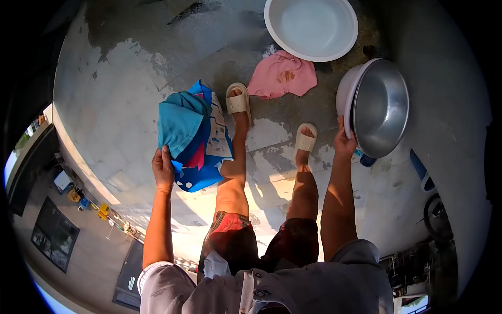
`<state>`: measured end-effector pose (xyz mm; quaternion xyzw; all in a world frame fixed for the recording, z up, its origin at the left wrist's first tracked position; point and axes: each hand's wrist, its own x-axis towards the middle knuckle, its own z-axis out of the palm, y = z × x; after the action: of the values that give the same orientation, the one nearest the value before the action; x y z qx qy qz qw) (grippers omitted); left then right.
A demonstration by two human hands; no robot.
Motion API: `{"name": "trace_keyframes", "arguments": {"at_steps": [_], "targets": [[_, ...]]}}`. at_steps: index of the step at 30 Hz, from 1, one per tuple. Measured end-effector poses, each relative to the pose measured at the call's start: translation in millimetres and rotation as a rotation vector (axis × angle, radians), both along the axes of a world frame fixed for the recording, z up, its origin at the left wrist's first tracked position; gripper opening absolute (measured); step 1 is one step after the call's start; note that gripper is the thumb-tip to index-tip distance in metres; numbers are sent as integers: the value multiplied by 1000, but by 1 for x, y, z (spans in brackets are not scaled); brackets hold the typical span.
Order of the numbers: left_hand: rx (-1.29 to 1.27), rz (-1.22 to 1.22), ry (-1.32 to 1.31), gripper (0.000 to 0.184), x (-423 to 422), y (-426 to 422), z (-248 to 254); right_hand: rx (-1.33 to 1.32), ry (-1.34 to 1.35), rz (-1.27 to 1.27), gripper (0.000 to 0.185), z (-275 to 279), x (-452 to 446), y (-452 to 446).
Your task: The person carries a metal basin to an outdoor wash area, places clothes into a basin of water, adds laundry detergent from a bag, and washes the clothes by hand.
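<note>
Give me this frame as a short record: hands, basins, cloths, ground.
left hand: holding teal cloth, bunched with blue printed material
right hand: gripping pale basin at rim
metal basin: tilted, against pale basin
white basin: on ground, beside pink cloth
pink cloth: on ground, brownish marks
ground: patchy, partly dark
footwear: cream slides

The person's left hand (pixel 163 168) holds a teal cloth (pixel 180 123) bundled with a bright blue, pink and white printed piece (pixel 213 152). The right hand (pixel 344 140) grips the rim of a pale plastic basin (pixel 346 90), tilted together with a shiny silver metal basin (pixel 383 107). A crumpled pink cloth (pixel 285 75) lies on the patchy grey floor (pixel 125 68) beside a round white basin (pixel 311 29).
</note>
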<state>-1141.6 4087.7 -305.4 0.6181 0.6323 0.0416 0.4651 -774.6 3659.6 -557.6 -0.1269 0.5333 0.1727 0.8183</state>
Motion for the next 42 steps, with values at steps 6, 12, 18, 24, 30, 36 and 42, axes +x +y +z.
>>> {"name": "trace_keyframes", "arguments": {"at_steps": [6, 12, 18, 24, 30, 36, 42], "targets": [[-106, -58, 22, 37, 10, 57, -48, 37, -89, -59, 52, -90, -18, 6], [-101, -172, 50, 38, 31, 87, -73, 161, -141, -171, 41, -115, -52, 38], [-115, -186, 53, 38, 33, 87, -81, -430, -150, 44, 41, -104, -91, 100], [-132, -177, 21, 36, 36, 77, -82, -354, 363, 552, 63, -128, -89, 173], [-179, -126, -19, 33, 24, 77, -84, -384, 93, 857, 54, -163, -75, 216], [-228, -93, -80, 32, 42, 86, -81, -226, -334, 1300, 48, -15, -49, 348], [-221, -86, -138, 33, 44, 100, -76, -217, -732, 1354, 53, 101, -26, 463]]}}
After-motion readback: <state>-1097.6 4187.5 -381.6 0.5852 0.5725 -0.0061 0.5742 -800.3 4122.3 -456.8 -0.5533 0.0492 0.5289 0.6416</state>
